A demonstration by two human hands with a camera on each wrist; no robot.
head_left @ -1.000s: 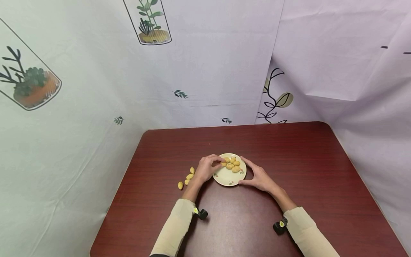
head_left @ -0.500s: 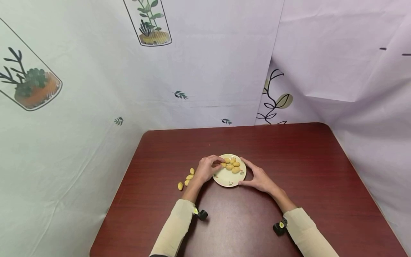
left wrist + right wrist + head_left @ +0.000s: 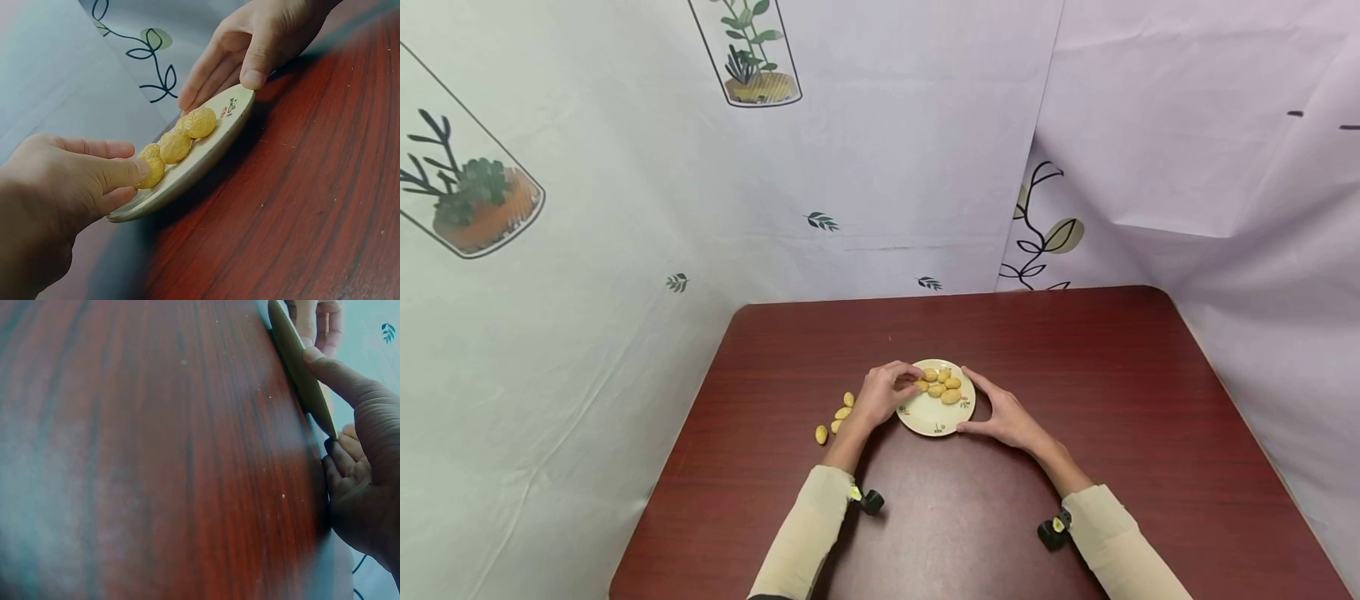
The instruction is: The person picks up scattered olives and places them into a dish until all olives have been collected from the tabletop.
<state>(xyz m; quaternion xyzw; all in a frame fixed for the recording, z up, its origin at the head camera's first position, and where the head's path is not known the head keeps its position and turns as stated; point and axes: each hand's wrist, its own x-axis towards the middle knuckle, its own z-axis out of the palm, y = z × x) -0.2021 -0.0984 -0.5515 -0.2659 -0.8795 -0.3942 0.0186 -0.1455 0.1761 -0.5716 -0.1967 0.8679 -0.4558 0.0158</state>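
Near the middle of the table stands a round cream plate (image 3: 934,421) with small printed motifs at its rim. Several small yellow ovals, wrinkled like little potatoes (image 3: 951,397), lie in its far half. My left hand (image 3: 882,395) reaches over the plate's left side and pinches one potato (image 3: 152,175) between thumb and fingers, at the end of the group. On the opposite side my right hand (image 3: 1006,414) grips the plate's rim, with the thumb (image 3: 253,78) at the near edge and the fingers spread round the far right.
Several more yellow potatoes (image 3: 843,412) lie on the dark red table (image 3: 1075,350), left of my left forearm, which partly hides them. White printed cloth (image 3: 887,167) hangs behind the table and at its sides. A small black camera (image 3: 1052,534) sits on each wrist.
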